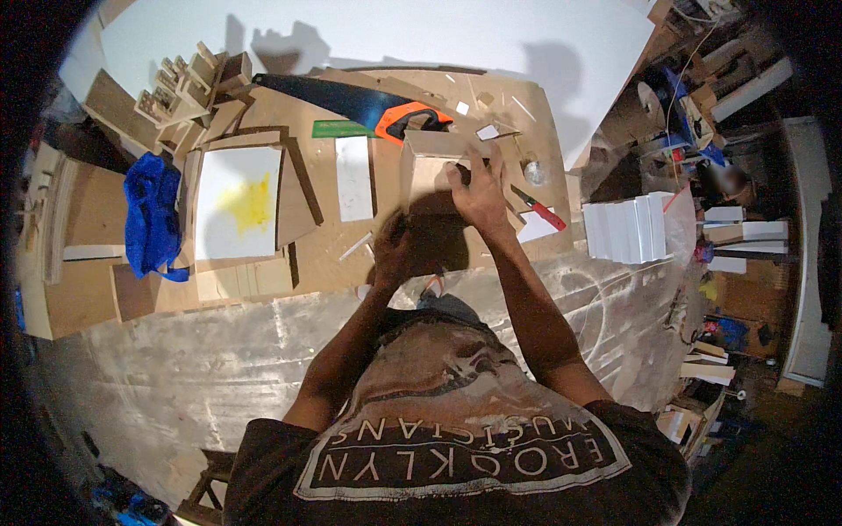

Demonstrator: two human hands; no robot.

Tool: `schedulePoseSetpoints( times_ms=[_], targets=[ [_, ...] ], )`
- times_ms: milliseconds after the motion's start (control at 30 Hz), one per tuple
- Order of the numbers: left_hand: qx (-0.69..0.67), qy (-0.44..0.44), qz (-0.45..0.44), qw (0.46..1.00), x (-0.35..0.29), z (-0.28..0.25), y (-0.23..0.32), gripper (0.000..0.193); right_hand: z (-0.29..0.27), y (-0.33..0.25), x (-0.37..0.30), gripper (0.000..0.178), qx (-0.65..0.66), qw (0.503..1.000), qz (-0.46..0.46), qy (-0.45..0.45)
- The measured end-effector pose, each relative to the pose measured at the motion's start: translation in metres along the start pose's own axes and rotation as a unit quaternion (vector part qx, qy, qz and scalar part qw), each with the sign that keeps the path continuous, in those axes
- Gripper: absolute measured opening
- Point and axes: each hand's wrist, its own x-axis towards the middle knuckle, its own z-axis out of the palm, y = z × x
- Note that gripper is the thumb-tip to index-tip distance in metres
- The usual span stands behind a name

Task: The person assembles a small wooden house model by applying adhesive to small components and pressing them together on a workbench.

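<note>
A pale wooden box [423, 167] stands on the workbench in front of me, its near part in deep shadow. My left hand [394, 248] is closed at the near left side of this box, and its fingers are mostly lost in shadow. Over the top right lies my right hand [481, 191], fingers apart, touching the box. A dark patch shows between thumb and forefinger; whether it is a small thing or shadow is unclear. Just right of that hand is a knife with a red handle [549, 215]. Beyond the box rests a handsaw with an orange handle [395, 121].
A white strip [354, 180] and a green strip [342, 129] lie left of the box. Further left are a yellow-stained white panel [237, 202], a blue cloth bag [152, 210] and a wooden rack [184, 92]. White blocks [624, 230] stand at the right.
</note>
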Motion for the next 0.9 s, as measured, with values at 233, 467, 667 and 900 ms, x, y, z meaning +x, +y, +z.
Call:
schedulePoseSetpoints(
  times_ms=[233,467,667,900],
  targets=[
    [0.15,0.08,0.086,0.982,-0.008,0.01,-0.008,0.044,-0.011,0.027,-0.007,0.049,0.048,0.996,-0.053,-0.05],
    [0.14,0.093,0.088,0.982,-0.022,0.026,0.034,0.034,-0.052,0.097,-0.022,0.037,0.14,0.984,-0.043,0.098],
    [0.255,0.086,0.098,0.958,-0.023,0.015,0.021,0.029,0.06,0.185,-0.108,0.029,0.186,0.982,-0.046,0.012],
    [0.328,0.069,0.143,0.931,-0.021,0.021,0.027,0.026,0.046,0.149,-0.122,0.026,0.325,0.944,0.017,-0.052]
  ],
)
